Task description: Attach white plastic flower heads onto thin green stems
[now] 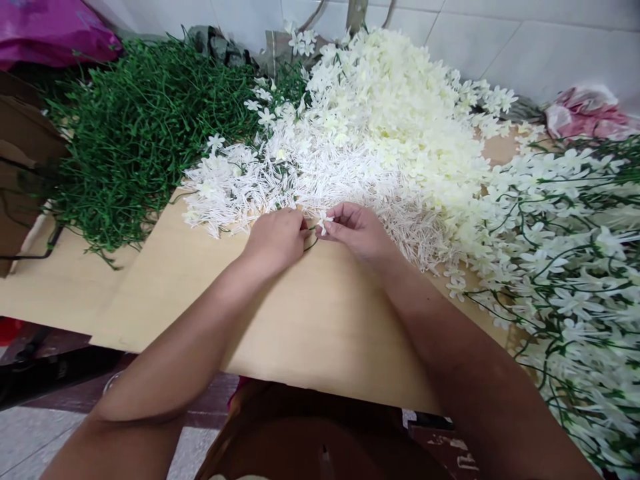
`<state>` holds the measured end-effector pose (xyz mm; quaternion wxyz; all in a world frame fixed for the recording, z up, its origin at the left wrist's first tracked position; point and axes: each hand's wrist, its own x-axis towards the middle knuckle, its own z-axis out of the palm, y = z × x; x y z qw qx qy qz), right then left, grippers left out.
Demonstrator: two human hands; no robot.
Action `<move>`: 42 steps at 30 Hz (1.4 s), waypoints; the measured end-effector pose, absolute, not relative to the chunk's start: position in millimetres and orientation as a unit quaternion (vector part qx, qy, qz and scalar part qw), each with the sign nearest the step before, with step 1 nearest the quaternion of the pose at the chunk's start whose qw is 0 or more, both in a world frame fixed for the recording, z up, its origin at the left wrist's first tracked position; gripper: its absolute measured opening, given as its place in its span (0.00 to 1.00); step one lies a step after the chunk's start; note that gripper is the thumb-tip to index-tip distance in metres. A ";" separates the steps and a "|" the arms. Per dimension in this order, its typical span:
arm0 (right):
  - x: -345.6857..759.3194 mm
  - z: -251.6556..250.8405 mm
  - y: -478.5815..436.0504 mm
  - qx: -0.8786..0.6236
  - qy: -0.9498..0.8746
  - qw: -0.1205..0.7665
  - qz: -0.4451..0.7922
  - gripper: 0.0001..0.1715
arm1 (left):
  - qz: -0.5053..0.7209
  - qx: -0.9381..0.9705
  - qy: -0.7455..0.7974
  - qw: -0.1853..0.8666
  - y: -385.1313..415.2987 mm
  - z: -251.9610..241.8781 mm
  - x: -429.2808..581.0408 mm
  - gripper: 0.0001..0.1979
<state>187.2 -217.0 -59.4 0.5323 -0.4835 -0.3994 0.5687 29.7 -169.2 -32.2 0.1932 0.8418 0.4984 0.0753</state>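
Note:
My left hand [277,238] is closed in a pinch on a thin green stem [311,245] at the near edge of a heap of small white plastic flower parts [300,173]. My right hand [356,231] faces it, fingers pinched on a small white flower piece [323,222]. The two hands almost touch over the pale wooden board [300,320]. Behind the white parts lies a big mound of cream flower heads [395,113].
A tangle of bare green stems [140,127] fills the left back. Finished stems with white flowers [575,267] are piled on the right. A brown cardboard box [20,167] stands far left, pink bags [50,30] at the back corners, a tiled wall behind.

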 end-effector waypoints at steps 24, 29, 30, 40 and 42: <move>201.7 -49.7 -218.6 -0.492 -0.368 0.520 0.594 0.20 | 0.214 0.650 0.400 0.610 -164.7 -35.9 22.9 0.13; 199.4 -45.9 -219.6 -0.507 -0.399 0.495 0.582 0.17 | 0.220 0.649 0.391 0.615 -165.5 -36.0 23.5 0.13; 198.7 -45.2 -220.0 -0.512 -0.406 0.490 0.577 0.16 | 0.222 0.649 0.388 0.615 -165.7 -36.3 23.7 0.12; 193.6 -49.3 -222.3 -0.550 -0.487 0.465 0.494 0.11 | 0.202 0.672 0.404 0.587 -164.5 -40.8 23.5 0.12; 192.8 -50.7 -222.9 -0.548 -0.493 0.462 0.494 0.10 | 0.198 0.679 0.399 0.583 -164.6 -40.6 24.0 0.10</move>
